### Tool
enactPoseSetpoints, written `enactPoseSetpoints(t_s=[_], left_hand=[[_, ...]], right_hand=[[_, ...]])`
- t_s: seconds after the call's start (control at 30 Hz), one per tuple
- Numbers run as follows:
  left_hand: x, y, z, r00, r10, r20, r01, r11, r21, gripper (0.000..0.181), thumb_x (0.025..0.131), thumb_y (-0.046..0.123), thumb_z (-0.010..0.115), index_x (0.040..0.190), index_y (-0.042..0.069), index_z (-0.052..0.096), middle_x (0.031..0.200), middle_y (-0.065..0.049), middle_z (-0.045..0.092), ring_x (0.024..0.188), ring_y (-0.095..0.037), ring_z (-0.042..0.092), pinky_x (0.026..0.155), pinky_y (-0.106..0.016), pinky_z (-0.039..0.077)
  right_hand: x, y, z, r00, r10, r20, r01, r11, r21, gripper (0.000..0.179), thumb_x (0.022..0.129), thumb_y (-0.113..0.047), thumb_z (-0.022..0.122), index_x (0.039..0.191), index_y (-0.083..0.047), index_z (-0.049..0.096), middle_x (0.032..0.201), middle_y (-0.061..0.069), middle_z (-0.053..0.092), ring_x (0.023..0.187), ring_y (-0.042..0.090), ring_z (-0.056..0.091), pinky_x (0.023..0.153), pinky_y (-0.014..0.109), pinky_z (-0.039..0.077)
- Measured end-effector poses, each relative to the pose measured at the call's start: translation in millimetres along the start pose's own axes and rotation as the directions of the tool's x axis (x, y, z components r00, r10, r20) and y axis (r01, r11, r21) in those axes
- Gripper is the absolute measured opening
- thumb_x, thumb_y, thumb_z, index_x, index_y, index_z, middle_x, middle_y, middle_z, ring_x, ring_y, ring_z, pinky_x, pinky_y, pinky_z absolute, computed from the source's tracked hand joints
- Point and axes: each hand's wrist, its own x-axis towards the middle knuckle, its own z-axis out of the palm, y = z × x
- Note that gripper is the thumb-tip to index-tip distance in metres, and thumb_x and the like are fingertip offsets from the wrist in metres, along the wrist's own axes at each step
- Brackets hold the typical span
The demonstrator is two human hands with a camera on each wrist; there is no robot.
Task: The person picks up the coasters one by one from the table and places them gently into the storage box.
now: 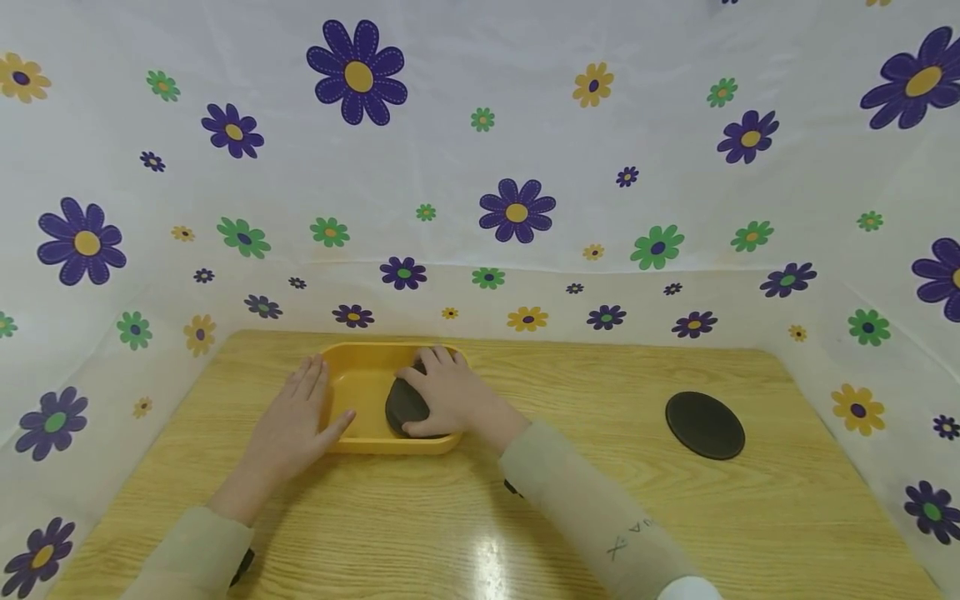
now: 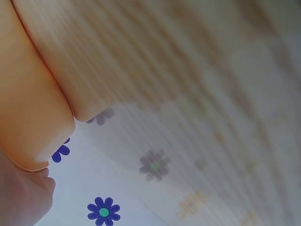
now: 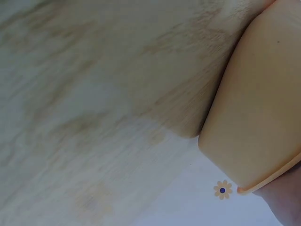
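A yellow rectangular tray (image 1: 360, 446) sits near the table's back edge. Along its left end lies my left hand (image 1: 292, 421), fingers straight by the rim and thumb stretched over the front corner. Inside the tray's right half is a black disc (image 1: 405, 408), partly covered by my right hand (image 1: 446, 392). The right fingers and thumb spread round this disc and grip its edges. Both wrist views show the tray's outer wall (image 2: 35, 94) close up, with a bit of the left hand (image 2: 26, 197) and of the right hand (image 3: 280, 200) at its rim.
A second black disc (image 1: 705, 425) lies flat on the wooden table (image 1: 585, 400), well to the right of the tray. White cloth (image 1: 450, 158) printed with flowers encloses the table at the back and both sides.
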Motion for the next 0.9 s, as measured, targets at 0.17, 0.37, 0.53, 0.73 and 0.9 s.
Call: enactPoseSetpoints(t_s=[0.17, 0.37, 0.53, 0.73, 0.9], left_hand=[[0.5, -1.0, 1.0, 1.000, 0.008, -0.010, -0.008, 1.000, 0.006, 0.092, 0.107, 0.054, 0.052, 0.160, -0.017, 0.025, 0.172, -0.034, 0.020, 0.162, -0.052, 0.018, 0.133, -0.062, 0.022], [0.7, -1.5, 1.0, 1.000, 0.004, -0.002, -0.004, 1.000, 0.007, 0.092, 0.107, 0.054, 0.051, 0.161, -0.017, 0.024, 0.172, -0.033, 0.019, 0.162, -0.051, 0.018, 0.133, -0.062, 0.022], [0.9, -1.5, 1.1, 1.000, 0.003, -0.001, -0.003, 1.000, 0.004, 0.092, 0.107, 0.054, 0.051, 0.161, -0.016, 0.024, 0.173, -0.033, 0.018, 0.162, -0.051, 0.018, 0.133, -0.062, 0.022], [1.2, -1.3, 0.9, 1.000, 0.008, -0.006, -0.008, 1.000, 0.002, 0.092, 0.107, 0.055, 0.051, 0.160, -0.016, 0.025, 0.173, -0.033, 0.019, 0.162, -0.051, 0.019, 0.133, -0.062, 0.022], [1.1, -1.5, 0.9, 1.000, 0.009, -0.004, -0.009, 1.000, 0.007, 0.092, 0.107, 0.054, 0.051, 0.160, -0.016, 0.026, 0.173, -0.033, 0.019, 0.162, -0.051, 0.019, 0.133, -0.061, 0.022]], right_hand=[[0.3, -0.3, 2.3, 1.000, 0.013, 0.012, -0.013, 1.000, 0.005, 0.075, 0.092, -0.064, 0.069, 0.155, -0.026, 0.053, 0.153, 0.010, 0.048, 0.139, 0.028, 0.047, 0.113, 0.050, 0.049], [-0.3, -0.5, 2.6, 1.000, 0.007, 0.012, -0.007, 1.000, 0.009, 0.072, 0.094, -0.063, 0.068, 0.154, -0.026, 0.054, 0.151, 0.010, 0.049, 0.138, 0.028, 0.047, 0.112, 0.049, 0.049], [-0.7, 0.5, 2.8, 1.000, 0.005, 0.002, -0.005, 1.000, -0.002, 0.071, 0.095, -0.063, 0.065, 0.154, -0.025, 0.053, 0.150, 0.010, 0.050, 0.138, 0.027, 0.047, 0.115, 0.049, 0.047], [-3.6, 1.7, -1.2, 1.000, -0.007, -0.006, 0.007, 1.000, -0.020, 0.070, 0.096, -0.063, 0.063, 0.154, -0.025, 0.054, 0.151, 0.009, 0.050, 0.140, 0.027, 0.047, 0.121, 0.050, 0.043], [-9.3, 6.7, -5.6, 0.999, -0.020, -0.034, 0.020, 1.000, -0.002, 0.071, 0.096, -0.062, 0.065, 0.154, -0.024, 0.054, 0.154, 0.011, 0.049, 0.142, 0.029, 0.046, 0.120, 0.051, 0.042]])
